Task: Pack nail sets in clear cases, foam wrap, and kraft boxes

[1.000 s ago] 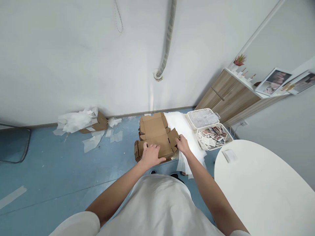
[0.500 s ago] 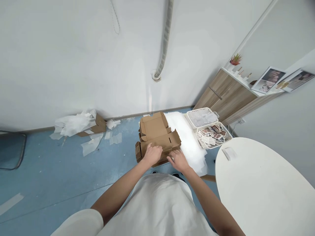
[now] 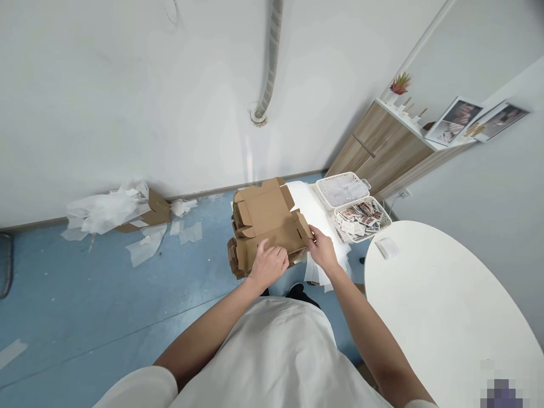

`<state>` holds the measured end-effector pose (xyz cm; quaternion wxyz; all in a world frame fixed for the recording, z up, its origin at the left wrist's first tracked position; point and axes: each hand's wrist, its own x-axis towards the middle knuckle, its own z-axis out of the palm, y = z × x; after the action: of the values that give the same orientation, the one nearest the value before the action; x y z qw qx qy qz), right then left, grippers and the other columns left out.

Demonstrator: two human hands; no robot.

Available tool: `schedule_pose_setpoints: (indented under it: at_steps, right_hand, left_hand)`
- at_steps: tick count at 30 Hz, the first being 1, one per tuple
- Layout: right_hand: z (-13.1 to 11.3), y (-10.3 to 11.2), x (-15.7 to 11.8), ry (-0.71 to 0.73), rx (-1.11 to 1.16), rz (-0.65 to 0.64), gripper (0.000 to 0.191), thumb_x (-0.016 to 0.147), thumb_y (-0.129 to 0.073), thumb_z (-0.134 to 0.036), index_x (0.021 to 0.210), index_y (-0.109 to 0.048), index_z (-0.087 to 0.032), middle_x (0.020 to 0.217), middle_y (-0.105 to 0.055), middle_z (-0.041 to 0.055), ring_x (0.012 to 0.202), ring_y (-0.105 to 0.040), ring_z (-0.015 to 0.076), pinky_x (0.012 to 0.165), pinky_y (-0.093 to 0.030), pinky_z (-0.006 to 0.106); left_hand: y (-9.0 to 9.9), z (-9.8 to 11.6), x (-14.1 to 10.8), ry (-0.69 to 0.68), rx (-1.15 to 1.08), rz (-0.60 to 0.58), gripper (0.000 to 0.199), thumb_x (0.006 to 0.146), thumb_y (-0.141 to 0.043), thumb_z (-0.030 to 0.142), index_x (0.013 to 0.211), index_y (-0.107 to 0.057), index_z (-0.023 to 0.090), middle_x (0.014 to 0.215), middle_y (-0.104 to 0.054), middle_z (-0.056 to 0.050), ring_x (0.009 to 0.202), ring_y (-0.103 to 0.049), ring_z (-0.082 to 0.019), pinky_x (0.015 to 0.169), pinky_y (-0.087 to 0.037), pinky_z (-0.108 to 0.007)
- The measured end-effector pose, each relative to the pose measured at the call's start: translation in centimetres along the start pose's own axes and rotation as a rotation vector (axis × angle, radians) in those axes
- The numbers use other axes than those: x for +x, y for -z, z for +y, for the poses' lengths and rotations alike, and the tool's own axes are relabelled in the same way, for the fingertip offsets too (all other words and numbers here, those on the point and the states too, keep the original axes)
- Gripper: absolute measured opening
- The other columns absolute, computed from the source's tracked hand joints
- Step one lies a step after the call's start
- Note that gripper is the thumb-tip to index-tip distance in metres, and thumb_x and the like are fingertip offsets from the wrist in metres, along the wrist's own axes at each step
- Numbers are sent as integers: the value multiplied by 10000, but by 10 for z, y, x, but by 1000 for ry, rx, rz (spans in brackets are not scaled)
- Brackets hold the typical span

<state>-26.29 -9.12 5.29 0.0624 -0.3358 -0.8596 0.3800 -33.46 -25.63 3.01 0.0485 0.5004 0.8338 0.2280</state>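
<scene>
A brown cardboard box blank [image 3: 266, 209], partly unfolded with flaps sticking out, lies on a stack of folded cardboard [image 3: 233, 256]. My left hand [image 3: 269, 263] rests on its near panel, with fingers curled and the thumb pointing away. Whether those fingers grip an edge is hidden. At the blank's right end, my right hand [image 3: 322, 247] pinches a raised side flap between thumb and fingers. White foam sheets [image 3: 302, 199] lie just right of the cardboard, partly behind my right hand.
Two white baskets, one with clear packets [image 3: 345, 189] and one with printed cards [image 3: 359, 220], stand beyond the foam. A round white table [image 3: 437, 283] is at the right. A wooden cabinet [image 3: 382, 136] and a box of wrapping [image 3: 158, 207] stand by the wall.
My right hand has moved to the blank's right end and taken hold of the flap. My left hand has slid slightly right along the near panel. The camera view has shifted.
</scene>
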Motion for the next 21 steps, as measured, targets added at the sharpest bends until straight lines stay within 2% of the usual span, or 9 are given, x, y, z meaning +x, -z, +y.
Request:
schedule_pose_setpoints:
  at_steps: [4, 7, 11, 14, 18, 21]
  right_hand:
    - [5, 4, -5, 0, 116, 58, 535, 701, -391, -156, 1230, -434, -219, 753, -650, 14, 520, -561, 138, 585, -471, 281]
    - [12, 13, -11, -23, 303, 106, 578, 670, -358, -151, 1240, -423, -222, 731, -627, -6, 466, -515, 108, 495, -466, 257]
    - [31, 40, -27, -7, 431, 191, 563, 678, -359, -169, 1234, -432, -206, 611, -582, -31, 456, -488, 96, 473, -450, 238]
    - [56, 68, -48, -34, 512, 272, 515, 709, -411, -221, 1221, -450, -187, 549, -560, -35, 435, -467, 98, 461, -438, 247]
    - [101, 103, -88, -117, 669, 394, 494, 729, -485, -336, 1204, -469, -199, 547, -557, -35, 404, -444, 96, 436, -424, 262]
    - [140, 126, -123, -151, 803, 522, 522, 731, -506, -411, 1203, -461, -193, 586, -572, -20, 388, -448, 92, 399, -397, 258]
  left_hand:
    - [-3, 13, 1, 2, -68, -10, 275, 848, -314, 273, 837, -578, 194, 821, -622, -51, 785, -553, -183, 1003, -139, -439]
    - [-2, 23, 3, -8, -123, 16, 302, 833, -363, 378, 977, -552, 192, 1013, -600, -75, 913, -537, -215, 1007, -120, -452]
    - [-1, 40, 12, -42, -160, 54, 447, 808, -400, 438, 1168, -440, 177, 1197, -504, -112, 1055, -475, -247, 1019, -69, -468]
    - [-7, 59, 26, -63, -164, 74, 504, 802, -416, 425, 1232, -362, 168, 1261, -439, -132, 1138, -411, -260, 1021, -68, -475]
    - [-30, 91, 46, -13, -200, 98, 660, 762, -474, 443, 1302, -228, 153, 1360, -263, -172, 1253, -243, -300, 1003, -152, -489]
    - [-63, 116, 57, 71, -336, 73, 844, 715, -536, 461, 1344, -71, 146, 1400, -111, -190, 1281, -173, -315, 991, -216, -491]
